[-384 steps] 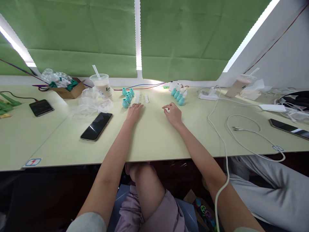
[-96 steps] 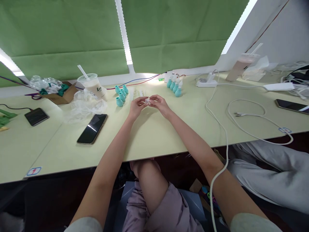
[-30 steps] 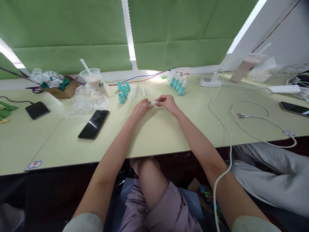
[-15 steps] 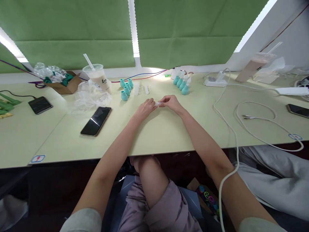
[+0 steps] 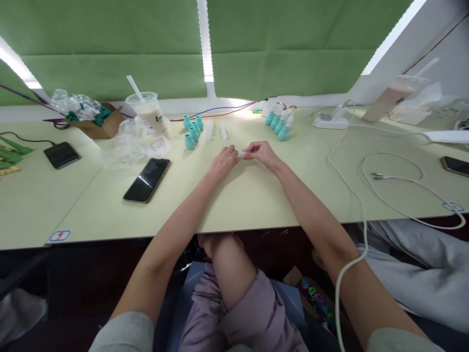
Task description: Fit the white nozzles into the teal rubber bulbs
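Note:
Between the fingertips of both hands is a small translucent white plastic piece [image 5: 241,154], mostly covered by the fingers. My left hand [image 5: 224,160] rests low over the table, its fingers closed on the left end of the piece. From the other side, my right hand [image 5: 263,153] pinches it with thumb and fingers. Beyond my left hand stand several turquoise rubber bulbs [image 5: 189,142] with open necks. Translucent white plastic parts [image 5: 224,132] lie in short rows beside them. Farther right, several turquoise bulbs with clear nozzles [image 5: 283,133] stand in a slanting row.
A black phone [image 5: 147,181] lies left of my arms, near a crumpled plastic bag [image 5: 134,146] and a drink cup [image 5: 148,115]. At right are a power strip [image 5: 331,122] and a white cable [image 5: 346,176] that hangs over my right arm. A person's grey-clad leg [image 5: 421,269] shows at right.
The whole view has shifted slightly. Both hands stay at nearly the same place, fingers still on the small white piece, with the right fingers a little farther over it.

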`<action>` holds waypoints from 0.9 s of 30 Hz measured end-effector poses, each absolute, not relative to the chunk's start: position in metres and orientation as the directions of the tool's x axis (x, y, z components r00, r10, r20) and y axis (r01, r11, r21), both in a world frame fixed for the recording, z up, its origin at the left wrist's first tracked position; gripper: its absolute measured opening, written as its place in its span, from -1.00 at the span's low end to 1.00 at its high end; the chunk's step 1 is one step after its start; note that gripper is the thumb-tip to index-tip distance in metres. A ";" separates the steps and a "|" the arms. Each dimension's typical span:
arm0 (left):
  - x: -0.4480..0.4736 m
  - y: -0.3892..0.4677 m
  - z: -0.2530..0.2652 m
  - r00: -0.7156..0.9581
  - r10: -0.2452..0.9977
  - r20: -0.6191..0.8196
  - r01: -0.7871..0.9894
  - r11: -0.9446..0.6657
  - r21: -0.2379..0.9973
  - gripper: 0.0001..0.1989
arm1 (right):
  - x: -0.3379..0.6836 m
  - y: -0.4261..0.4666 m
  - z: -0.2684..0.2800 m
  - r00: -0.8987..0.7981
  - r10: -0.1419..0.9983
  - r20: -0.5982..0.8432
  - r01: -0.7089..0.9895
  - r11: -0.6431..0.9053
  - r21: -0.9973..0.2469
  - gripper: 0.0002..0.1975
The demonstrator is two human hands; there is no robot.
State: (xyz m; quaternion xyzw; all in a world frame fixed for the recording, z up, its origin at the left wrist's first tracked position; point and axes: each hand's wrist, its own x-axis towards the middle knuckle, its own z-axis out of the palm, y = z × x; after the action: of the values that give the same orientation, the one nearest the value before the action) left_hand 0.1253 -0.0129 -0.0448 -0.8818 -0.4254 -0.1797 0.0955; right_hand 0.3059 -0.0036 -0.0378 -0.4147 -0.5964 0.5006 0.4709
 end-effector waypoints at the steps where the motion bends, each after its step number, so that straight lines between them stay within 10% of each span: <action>1: 0.125 -0.013 -0.045 0.570 0.716 0.403 0.785 -0.619 -0.011 -0.76 | 0.305 -0.004 -0.038 -0.209 0.966 0.152 0.020 0.160 -0.987 -0.53; 27: 0.129 -0.021 -0.028 0.420 0.877 0.235 0.743 -0.481 0.466 -0.60 | 0.312 -0.006 -0.026 -0.177 0.949 0.261 0.182 0.292 -0.939 -0.61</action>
State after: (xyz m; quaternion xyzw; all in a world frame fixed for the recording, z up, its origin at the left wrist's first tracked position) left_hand 0.1295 -0.0214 -0.0284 -0.8298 -0.4880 -0.2277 -0.1466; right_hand 0.3122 -0.0060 -0.0261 -0.4345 -0.6507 0.4064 0.4718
